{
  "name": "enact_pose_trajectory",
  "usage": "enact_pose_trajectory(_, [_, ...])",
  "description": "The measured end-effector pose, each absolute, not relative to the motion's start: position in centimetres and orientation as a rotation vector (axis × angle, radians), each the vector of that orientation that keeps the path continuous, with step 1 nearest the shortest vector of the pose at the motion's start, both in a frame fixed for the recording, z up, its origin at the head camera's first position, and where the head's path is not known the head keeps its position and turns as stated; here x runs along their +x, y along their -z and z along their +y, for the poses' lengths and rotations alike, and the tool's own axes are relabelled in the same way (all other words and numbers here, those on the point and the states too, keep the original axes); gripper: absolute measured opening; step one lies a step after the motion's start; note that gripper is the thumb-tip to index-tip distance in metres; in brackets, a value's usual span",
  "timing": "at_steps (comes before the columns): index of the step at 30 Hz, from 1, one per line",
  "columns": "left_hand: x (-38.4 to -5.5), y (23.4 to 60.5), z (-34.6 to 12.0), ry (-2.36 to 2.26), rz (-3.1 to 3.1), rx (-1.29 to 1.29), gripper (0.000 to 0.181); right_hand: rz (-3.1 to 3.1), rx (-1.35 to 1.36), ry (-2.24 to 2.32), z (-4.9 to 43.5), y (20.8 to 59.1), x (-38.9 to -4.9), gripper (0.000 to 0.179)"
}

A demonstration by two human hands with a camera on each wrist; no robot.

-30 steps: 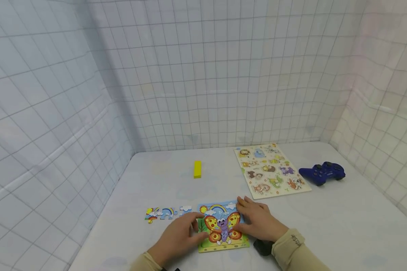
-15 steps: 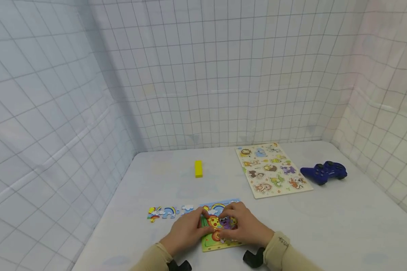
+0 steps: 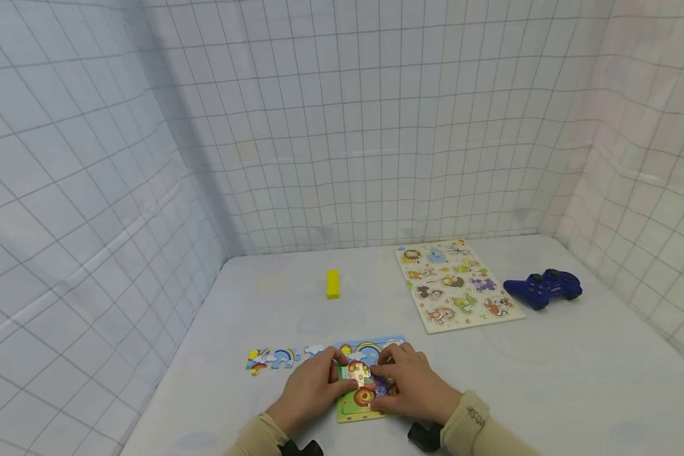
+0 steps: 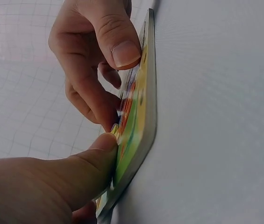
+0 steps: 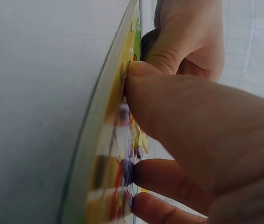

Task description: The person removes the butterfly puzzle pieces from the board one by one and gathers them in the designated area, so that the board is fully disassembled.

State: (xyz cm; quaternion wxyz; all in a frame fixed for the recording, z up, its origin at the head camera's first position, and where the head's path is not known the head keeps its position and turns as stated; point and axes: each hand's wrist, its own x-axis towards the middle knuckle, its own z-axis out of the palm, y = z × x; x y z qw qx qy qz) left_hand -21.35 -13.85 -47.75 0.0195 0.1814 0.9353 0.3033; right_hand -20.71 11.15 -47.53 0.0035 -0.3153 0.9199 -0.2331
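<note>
A butterfly jigsaw puzzle (image 3: 356,413) in a flat board lies on the table, with both hands over it. My left hand (image 3: 309,386) pinches a red and yellow wing piece (image 3: 359,373) between thumb and index finger. That piece catches the light and stands tilted a little above the board. On the other side, my right hand (image 3: 418,387) bends over the purple butterfly body, thumb low and index fingertip right at the wing piece. The left wrist view shows the left thumb (image 4: 104,143) and a right fingertip meeting at a yellow edge. The right hand hides the board's right part.
Several loose sky and rainbow pieces (image 3: 282,358) lie left of the board. A yellow block (image 3: 332,284) sits farther back. An animal puzzle board (image 3: 458,286) and a blue game controller (image 3: 543,289) stand at the back right. Gridded white cloth (image 3: 376,126) walls the table.
My right hand has come left from the board's right edge onto the butterfly, and my left hand has moved in slightly. The wing piece has tipped up and now shines.
</note>
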Motion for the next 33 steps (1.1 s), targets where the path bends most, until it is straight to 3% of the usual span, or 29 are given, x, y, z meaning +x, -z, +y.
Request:
enact_pose_trajectory(15, [-21.4,48.0,-13.7,-0.991,2.955,0.599,0.038,2.904,-0.987,0.703,11.1,47.2,-20.4,0.057])
enact_pose_trajectory(25, [-21.9,48.7,-14.1,-1.461,2.814,0.455,0.005,2.906,-0.991,0.697,10.9,46.8,-20.2,0.058])
enact_pose_trajectory(33, [-21.7,47.4,-15.0,-1.605,2.682,0.317,0.016,2.900,-0.984,0.695,11.0,47.3,-20.3,0.059])
